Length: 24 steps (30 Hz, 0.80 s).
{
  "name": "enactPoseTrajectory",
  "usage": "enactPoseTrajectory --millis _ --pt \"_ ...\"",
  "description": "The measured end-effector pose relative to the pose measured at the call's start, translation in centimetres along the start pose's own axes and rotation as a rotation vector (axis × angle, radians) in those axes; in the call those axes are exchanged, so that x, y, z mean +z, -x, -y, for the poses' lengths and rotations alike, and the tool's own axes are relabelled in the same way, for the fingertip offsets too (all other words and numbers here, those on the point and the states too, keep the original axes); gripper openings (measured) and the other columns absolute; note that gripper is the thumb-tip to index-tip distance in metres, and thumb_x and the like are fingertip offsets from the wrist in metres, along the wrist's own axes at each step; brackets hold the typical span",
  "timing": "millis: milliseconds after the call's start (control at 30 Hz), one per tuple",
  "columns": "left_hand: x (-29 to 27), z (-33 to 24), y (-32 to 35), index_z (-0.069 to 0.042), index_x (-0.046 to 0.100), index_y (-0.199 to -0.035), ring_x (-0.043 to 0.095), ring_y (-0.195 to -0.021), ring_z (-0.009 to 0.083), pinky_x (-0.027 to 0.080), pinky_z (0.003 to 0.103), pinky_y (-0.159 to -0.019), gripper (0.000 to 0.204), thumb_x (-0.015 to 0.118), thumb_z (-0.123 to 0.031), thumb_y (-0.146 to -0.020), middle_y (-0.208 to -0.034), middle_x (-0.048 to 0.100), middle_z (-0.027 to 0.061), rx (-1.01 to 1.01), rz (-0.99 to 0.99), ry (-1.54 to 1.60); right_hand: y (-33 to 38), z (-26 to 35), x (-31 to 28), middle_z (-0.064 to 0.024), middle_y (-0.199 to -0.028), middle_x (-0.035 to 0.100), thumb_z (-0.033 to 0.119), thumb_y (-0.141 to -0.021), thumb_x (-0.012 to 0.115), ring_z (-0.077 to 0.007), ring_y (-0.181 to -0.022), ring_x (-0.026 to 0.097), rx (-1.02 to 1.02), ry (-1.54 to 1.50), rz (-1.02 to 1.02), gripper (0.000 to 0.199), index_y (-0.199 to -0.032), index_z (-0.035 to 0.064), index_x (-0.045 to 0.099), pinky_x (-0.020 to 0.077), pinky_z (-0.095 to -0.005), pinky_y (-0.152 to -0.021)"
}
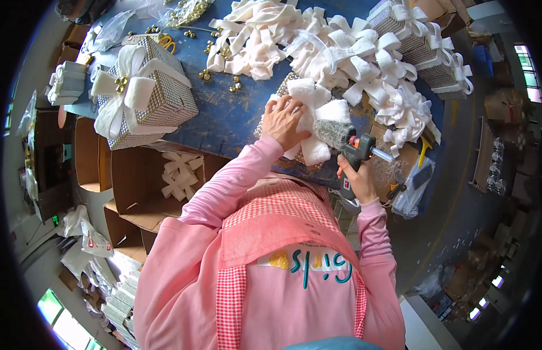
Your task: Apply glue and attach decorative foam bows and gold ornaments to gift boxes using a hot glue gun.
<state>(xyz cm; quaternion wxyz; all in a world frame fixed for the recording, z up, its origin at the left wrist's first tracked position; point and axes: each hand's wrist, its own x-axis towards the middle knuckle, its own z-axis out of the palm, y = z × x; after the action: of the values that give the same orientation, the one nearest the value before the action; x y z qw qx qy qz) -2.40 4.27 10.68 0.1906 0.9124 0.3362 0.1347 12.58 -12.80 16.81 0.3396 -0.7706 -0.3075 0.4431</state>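
My left hand point(285, 121) lies with its fingers spread and slightly bent over a fluffy white bow point(309, 93). Beneath the bow is a beaded gift box, mostly covered by the bow and my hand. In my right hand point(359, 179) is a black hot glue gun point(364, 147), gripped by its handle. A translucent glue stick point(382, 154) sticks out of its back. The front of the gun, matted with grey glue strands, points left over the bow's right loop; its tip is hard to make out.
Heaps of white ribbon pieces point(247, 44) and white bows point(364, 58) cover the far side of the blue table point(215, 116). Finished beaded boxes point(166, 96) stand left and far right. Gold bells point(205, 75) lie scattered. Yellow-handled scissors point(167, 43) lie far left; cardboard boxes point(139, 181) sit below.
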Motion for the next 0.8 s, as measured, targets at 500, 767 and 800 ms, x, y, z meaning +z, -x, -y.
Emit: enactPoseTrajectory --millis 500,767,800 --pt "-0.5 -0.3 0.0 -0.016 0.055 -0.109 0.039 -0.115 0.0224 0.027 0.042 -0.095 0.056 0.072 -0.039 -0.061 -0.113 0.051 -0.0009 0.013 0.001 0.005 -0.4 -0.5 1.1 -0.0033 -0.056 0.058 0.033 -0.082 0.062 -0.0111 -0.051 0.055 -0.083 -0.054 -0.053 0.032 -0.076 0.0010 0.062 0.0411 -0.0262 -0.048" --pt "-0.2 -1.3 -0.4 -0.016 0.055 -0.109 0.039 -0.116 0.0223 0.027 0.041 -0.096 0.056 0.072 -0.039 -0.060 -0.114 0.051 -0.0004 0.028 0.007 -0.014 0.7 -2.4 -0.3 -0.0066 -0.065 0.061 0.035 -0.085 0.057 -0.0137 -0.064 0.059 -0.039 -0.216 0.045 0.035 -0.081 0.0005 0.061 0.0442 -0.0260 -0.060" --pt "0.0 -1.3 -0.5 -0.016 0.055 -0.109 0.039 -0.116 0.0220 0.027 0.041 -0.096 0.056 0.072 -0.040 -0.060 -0.114 0.051 -0.0003 0.044 0.004 -0.030 0.8 -2.6 -0.1 -0.0082 -0.071 0.062 0.037 -0.085 0.056 -0.0155 -0.070 0.060 -0.050 -0.450 0.058 0.037 -0.085 0.0000 0.060 0.0454 -0.0261 -0.064"
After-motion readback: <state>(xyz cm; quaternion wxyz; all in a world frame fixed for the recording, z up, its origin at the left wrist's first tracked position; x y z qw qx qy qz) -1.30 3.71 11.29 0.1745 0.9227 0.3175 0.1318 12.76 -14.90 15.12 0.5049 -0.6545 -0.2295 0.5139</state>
